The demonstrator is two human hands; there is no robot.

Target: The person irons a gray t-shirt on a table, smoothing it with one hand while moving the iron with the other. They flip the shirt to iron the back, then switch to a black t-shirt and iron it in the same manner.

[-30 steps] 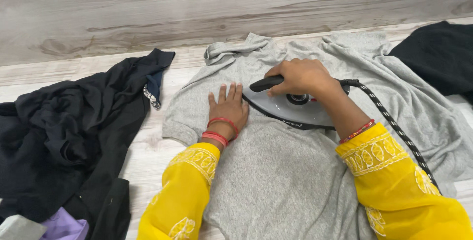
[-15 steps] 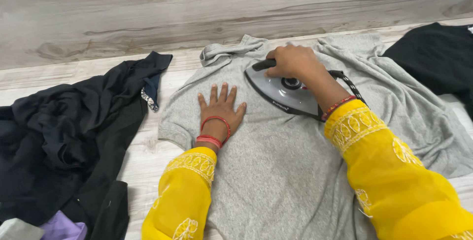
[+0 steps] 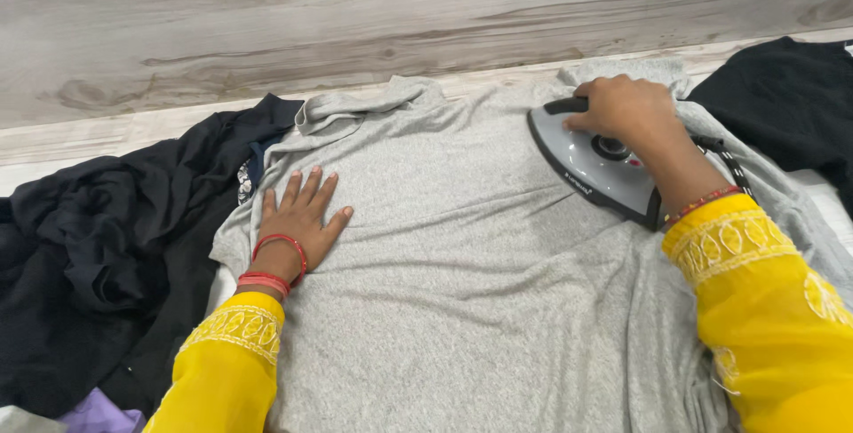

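Iron [image 3: 593, 166] is clasped by the right hand [image 3: 626, 109]; left hand [image 3: 300, 215] lies spread on the grey shirt [image 3: 462, 264].

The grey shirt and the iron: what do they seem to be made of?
The grey shirt looks like soft knit jersey, probably cotton blend: heathered flecks, matte, limp folds. The iron under the right hand seems to be smooth grey plastic with a slight sheen, with a black handle; its soleplate is hidden.
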